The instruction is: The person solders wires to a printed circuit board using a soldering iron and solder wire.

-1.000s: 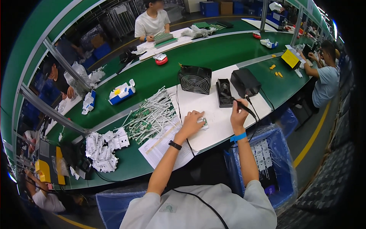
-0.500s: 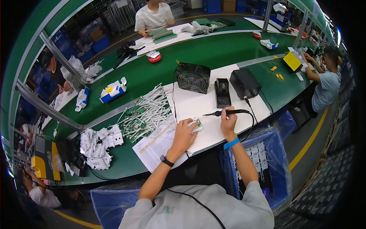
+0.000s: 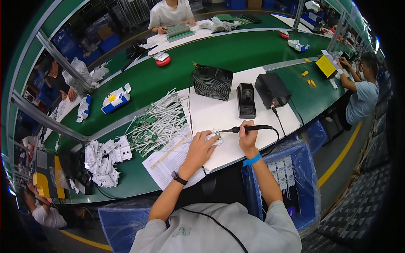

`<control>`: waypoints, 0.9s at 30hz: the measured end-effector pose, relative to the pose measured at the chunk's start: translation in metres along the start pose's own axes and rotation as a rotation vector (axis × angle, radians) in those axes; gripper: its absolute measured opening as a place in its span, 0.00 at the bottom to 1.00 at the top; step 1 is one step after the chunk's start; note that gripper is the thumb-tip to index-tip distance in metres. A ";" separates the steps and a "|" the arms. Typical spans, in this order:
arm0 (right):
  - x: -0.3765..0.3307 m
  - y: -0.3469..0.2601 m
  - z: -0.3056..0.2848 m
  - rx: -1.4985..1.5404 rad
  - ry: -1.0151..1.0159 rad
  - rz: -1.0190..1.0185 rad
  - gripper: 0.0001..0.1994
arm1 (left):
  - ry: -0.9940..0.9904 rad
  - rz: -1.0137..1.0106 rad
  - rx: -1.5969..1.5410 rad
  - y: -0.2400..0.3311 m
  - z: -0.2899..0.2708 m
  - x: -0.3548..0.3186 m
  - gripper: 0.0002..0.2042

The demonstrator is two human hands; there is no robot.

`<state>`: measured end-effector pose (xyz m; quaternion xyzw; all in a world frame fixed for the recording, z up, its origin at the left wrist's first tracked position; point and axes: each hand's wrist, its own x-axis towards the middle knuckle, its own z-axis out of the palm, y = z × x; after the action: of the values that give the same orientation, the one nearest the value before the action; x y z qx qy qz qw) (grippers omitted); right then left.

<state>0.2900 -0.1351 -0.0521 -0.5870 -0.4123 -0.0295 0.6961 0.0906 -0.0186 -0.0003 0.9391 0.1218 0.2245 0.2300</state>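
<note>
My right hand [image 3: 248, 138] grips a black-handled soldering iron [image 3: 236, 129], its metal tip pointing left and reaching the small white plastic housing [image 3: 218, 139] on the white board [image 3: 236, 148]. A bit of green circuit board shows on that housing. My left hand [image 3: 200, 149] rests over the housing's left side, thumb and fingers holding it against the board; the palm hides part of it. To the left lies a heap of green circuit boards with white wires [image 3: 158, 122]. A printed paper sheet [image 3: 165, 163] lies partly under my left wrist.
A black fan [image 3: 212, 83], a black iron stand [image 3: 246, 101] and a black power box [image 3: 272, 90] stand behind my hands. White housings [image 3: 107, 160] pile up at left. A blue lined bin [image 3: 310, 181] stands at right. Beyond runs a green conveyor [image 3: 185, 55]; co-workers sit around.
My right hand has moved slightly left and down, bringing the iron's tip onto the housing. The left hand stays on the housing. A red light now shows on the power box.
</note>
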 end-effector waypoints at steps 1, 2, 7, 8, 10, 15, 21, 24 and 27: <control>0.001 -0.002 0.001 -0.007 -0.006 -0.022 0.05 | -0.001 -0.003 -0.001 -0.001 0.000 0.000 0.19; 0.002 -0.004 0.001 -0.014 -0.011 -0.044 0.05 | -0.001 0.000 -0.003 -0.001 0.000 0.000 0.18; 0.001 -0.003 0.000 -0.028 -0.022 -0.013 0.05 | -0.005 0.007 -0.012 -0.001 0.000 0.000 0.19; 0.000 -0.002 -0.001 -0.045 -0.025 -0.002 0.05 | -0.002 0.007 -0.013 -0.002 0.000 0.000 0.19; 0.002 -0.002 -0.001 -0.051 -0.022 0.004 0.05 | 0.001 0.004 -0.014 -0.002 0.000 0.000 0.19; 0.003 -0.003 0.001 -0.061 -0.008 0.027 0.06 | 0.007 0.009 -0.006 -0.003 0.000 0.000 0.19; 0.004 -0.003 0.000 -0.069 -0.012 0.015 0.06 | -0.002 -0.003 -0.017 -0.002 -0.001 0.000 0.19; 0.004 -0.005 0.001 -0.057 -0.020 0.020 0.06 | 0.003 0.001 -0.018 -0.002 -0.001 0.000 0.19; 0.004 -0.007 0.001 -0.046 -0.017 0.029 0.07 | 0.001 -0.003 -0.025 -0.003 -0.002 -0.001 0.19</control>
<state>0.2884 -0.1341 -0.0443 -0.6089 -0.4088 -0.0241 0.6794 0.0887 -0.0159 -0.0007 0.9358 0.1207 0.2263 0.2420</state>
